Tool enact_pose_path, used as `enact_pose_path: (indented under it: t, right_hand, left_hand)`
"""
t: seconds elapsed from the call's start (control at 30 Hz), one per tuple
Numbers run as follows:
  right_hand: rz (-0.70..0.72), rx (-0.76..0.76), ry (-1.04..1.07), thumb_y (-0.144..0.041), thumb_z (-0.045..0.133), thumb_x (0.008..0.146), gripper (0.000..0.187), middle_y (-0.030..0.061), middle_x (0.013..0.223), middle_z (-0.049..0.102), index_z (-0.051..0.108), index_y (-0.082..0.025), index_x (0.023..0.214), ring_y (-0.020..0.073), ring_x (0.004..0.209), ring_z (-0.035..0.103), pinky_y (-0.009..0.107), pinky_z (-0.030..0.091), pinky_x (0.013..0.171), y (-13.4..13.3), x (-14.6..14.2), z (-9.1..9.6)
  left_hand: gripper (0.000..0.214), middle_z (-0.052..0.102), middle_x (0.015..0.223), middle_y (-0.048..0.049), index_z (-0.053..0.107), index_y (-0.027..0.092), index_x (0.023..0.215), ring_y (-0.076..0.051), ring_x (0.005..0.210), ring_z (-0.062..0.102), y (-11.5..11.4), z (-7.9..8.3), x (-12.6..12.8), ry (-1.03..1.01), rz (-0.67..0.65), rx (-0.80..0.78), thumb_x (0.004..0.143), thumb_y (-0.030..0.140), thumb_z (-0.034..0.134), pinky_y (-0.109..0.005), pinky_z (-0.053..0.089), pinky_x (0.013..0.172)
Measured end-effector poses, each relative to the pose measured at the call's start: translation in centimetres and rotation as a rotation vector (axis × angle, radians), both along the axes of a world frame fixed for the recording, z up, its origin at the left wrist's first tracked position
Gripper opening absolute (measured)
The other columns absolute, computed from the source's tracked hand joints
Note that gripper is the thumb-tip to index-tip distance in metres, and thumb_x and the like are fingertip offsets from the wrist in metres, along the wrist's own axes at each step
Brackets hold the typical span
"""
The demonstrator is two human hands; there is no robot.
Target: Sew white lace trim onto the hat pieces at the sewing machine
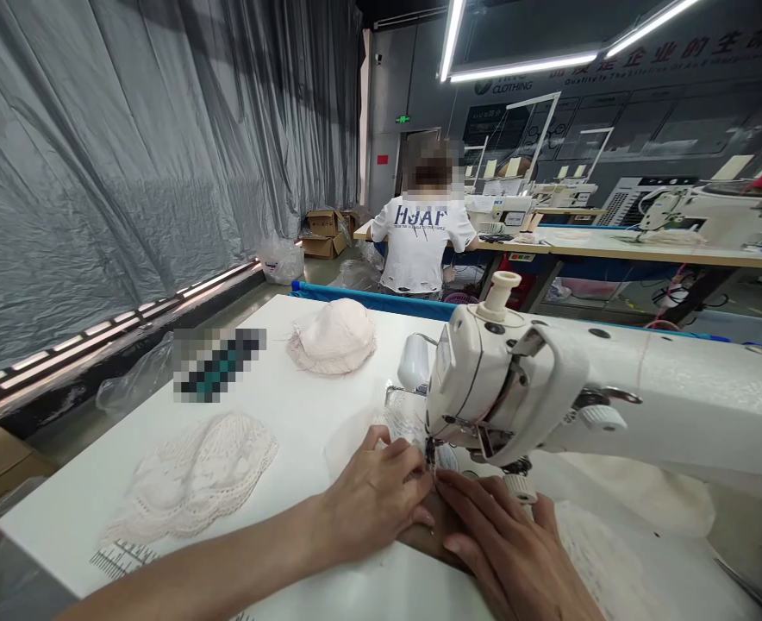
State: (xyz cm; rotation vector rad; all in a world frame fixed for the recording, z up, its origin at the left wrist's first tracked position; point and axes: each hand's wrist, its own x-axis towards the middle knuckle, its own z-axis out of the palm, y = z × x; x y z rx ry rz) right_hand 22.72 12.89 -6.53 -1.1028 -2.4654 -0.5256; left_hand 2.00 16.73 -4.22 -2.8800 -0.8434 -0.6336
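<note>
My left hand lies flat on the white table, fingers stretched toward the needle of the white sewing machine. Beside it, my right hand also rests flat with its fingers pointing at the needle. Both press down a thin piece of white lace fabric under the presser foot. A pile of white lace sits to the left of my left forearm.
A pink fabric cup-shaped piece lies at the table's far side, next to a blurred dark object. A person in a white T-shirt stands with their back to me at another workbench. Grey plastic sheeting hangs on the left.
</note>
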Motion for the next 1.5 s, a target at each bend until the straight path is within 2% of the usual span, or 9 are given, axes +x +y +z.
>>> enact_pose_path:
  t: [0.2, 0.5, 0.83, 1.07, 1.23, 1.3, 1.37, 1.43, 1.5]
  right_hand:
    - [0.029, 0.02, -0.002, -0.04, 0.039, 0.097, 0.036, 0.0043, 0.118, 0.065, 0.058, -0.018, 0.117, 0.0196, 0.081, 0.059, 0.037, 0.029, 0.073, -0.2, 0.0, 0.1]
    - [0.039, 0.012, -0.008, -0.042, 0.047, 0.094, 0.033, 0.0022, 0.115, 0.067, 0.06, -0.019, 0.113, 0.0194, 0.086, 0.059, 0.035, 0.03, 0.075, -0.7, 0.3, 0.4]
    - [0.008, 0.03, 0.0, -0.04, 0.048, 0.093, 0.032, 0.003, 0.114, 0.067, 0.06, -0.019, 0.114, 0.0201, 0.089, 0.059, 0.035, 0.032, 0.075, -0.4, 0.3, -0.1]
    - [-0.019, -0.017, 0.057, -0.036, 0.048, 0.092, 0.025, 0.0047, 0.111, 0.068, 0.061, -0.023, 0.109, 0.0211, 0.09, 0.063, 0.034, 0.041, 0.072, -0.4, -0.1, 0.3]
    - [-0.145, -0.172, 0.28, -0.035, 0.043, 0.092, 0.028, 0.0067, 0.097, 0.071, 0.057, -0.021, 0.112, 0.0192, 0.074, 0.068, 0.029, 0.051, 0.06, -1.0, -0.3, 0.8]
    - [-0.183, -0.301, 0.358, -0.04, 0.051, 0.087, 0.034, 0.0048, 0.092, 0.071, 0.053, -0.021, 0.115, 0.018, 0.067, 0.068, 0.025, 0.053, 0.052, -1.3, -0.4, 0.7]
    - [-0.151, -0.418, 0.388, -0.036, 0.056, 0.083, 0.031, 0.0019, 0.089, 0.071, 0.055, -0.024, 0.112, 0.0181, 0.067, 0.068, 0.023, 0.053, 0.051, -1.5, -0.6, 0.5]
    - [-0.103, -0.505, 0.406, -0.029, 0.053, 0.083, 0.019, -0.0003, 0.085, 0.071, 0.061, -0.027, 0.099, 0.0188, 0.068, 0.068, 0.024, 0.054, 0.054, -1.7, -0.7, 0.5]
    - [-0.09, -0.589, 0.443, -0.027, 0.048, 0.084, 0.016, -0.0011, 0.078, 0.07, 0.063, -0.027, 0.086, 0.0189, 0.066, 0.065, 0.025, 0.052, 0.054, -1.9, -0.8, 0.9]
  left_hand:
    - [0.026, 0.059, 0.089, -0.004, 0.055, 0.012, 0.097, -0.016, 0.088, 0.053, -0.4, 0.1, 0.0, 0.002, -0.002, 0.054, 0.092, 0.037, 0.05, -0.038, 0.031, 0.085]
    - [0.023, 0.055, 0.076, -0.0017, 0.054, 0.012, 0.077, -0.015, 0.078, 0.05, -1.2, -0.2, -0.1, 0.005, -0.017, 0.164, 0.093, 0.028, 0.049, -0.035, 0.032, 0.08]
    - [0.019, 0.058, 0.082, -0.0008, 0.054, 0.012, 0.084, -0.014, 0.081, 0.053, 0.0, -0.4, -0.2, 0.012, 0.03, 0.161, 0.091, 0.031, 0.053, -0.036, 0.031, 0.083]
    - [0.022, 0.061, 0.091, -0.0015, 0.053, 0.013, 0.096, -0.016, 0.09, 0.054, 0.0, 0.2, -0.3, 0.083, 0.089, 0.109, 0.088, 0.032, 0.058, -0.037, 0.03, 0.087]
    - [0.026, 0.063, 0.083, -0.0002, 0.056, 0.015, 0.083, -0.015, 0.082, 0.055, -4.2, -1.3, -0.8, 0.032, -0.023, 0.035, 0.087, 0.041, 0.058, -0.033, 0.032, 0.076]
    - [0.017, 0.063, 0.076, 0.0029, 0.056, 0.017, 0.081, -0.009, 0.071, 0.055, -6.4, -1.8, -1.4, -0.03, -0.16, 0.003, 0.09, 0.03, 0.055, -0.03, 0.032, 0.075]
    - [0.007, 0.066, 0.087, 0.0047, 0.057, 0.019, 0.088, -0.006, 0.076, 0.057, -7.8, -1.6, -2.1, -0.101, -0.257, -0.099, 0.092, 0.02, 0.051, -0.028, 0.033, 0.082]
    - [0.009, 0.063, 0.106, 0.0018, 0.056, 0.021, 0.098, -0.01, 0.095, 0.057, -7.7, -0.5, -2.8, -0.159, -0.17, -0.213, 0.09, 0.021, 0.053, -0.03, 0.033, 0.09]
    - [0.029, 0.056, 0.118, -0.0045, 0.053, 0.022, 0.113, -0.017, 0.106, 0.052, -6.3, 1.0, -3.0, -0.171, 0.077, -0.371, 0.085, 0.025, 0.061, -0.032, 0.038, 0.089]
